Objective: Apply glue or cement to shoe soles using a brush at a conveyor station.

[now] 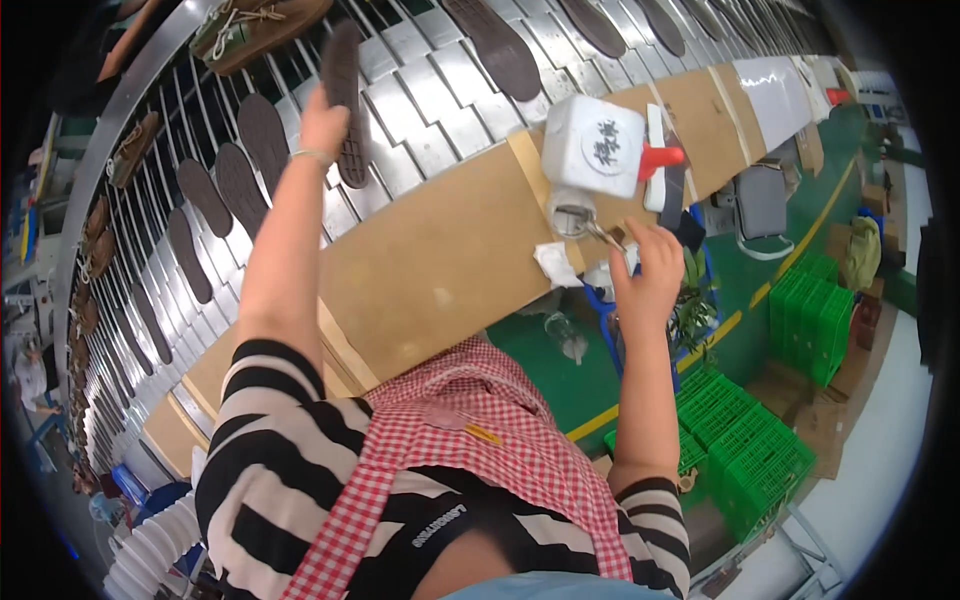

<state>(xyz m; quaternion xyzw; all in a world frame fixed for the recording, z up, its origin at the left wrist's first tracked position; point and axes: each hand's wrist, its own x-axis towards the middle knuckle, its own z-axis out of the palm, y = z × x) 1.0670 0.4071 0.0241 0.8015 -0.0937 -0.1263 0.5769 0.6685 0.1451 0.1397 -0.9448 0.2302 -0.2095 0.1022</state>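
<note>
Over the metal slat conveyor, my left hand (323,125) is closed on a dark brown shoe sole (354,150), slightly blurred and held up on its edge. My right hand (652,268) pinches the thin handle of a brush (604,236). The head of that brush is down in a small whitish cup (566,214), so its bristles are hidden. Right behind the cup a white square plastic bottle (592,145) with a red nozzle (662,160) lies on the cardboard-covered ledge (440,270). A crumpled white tissue (555,264) sits beside the cup.
More brown soles (498,45) lie along the conveyor (415,110) on both sides. A brown lace-up shoe (255,35) stands at the far left. Green plastic crates (755,460), a grey chair (762,205) and a leafy plant (695,315) are to the right.
</note>
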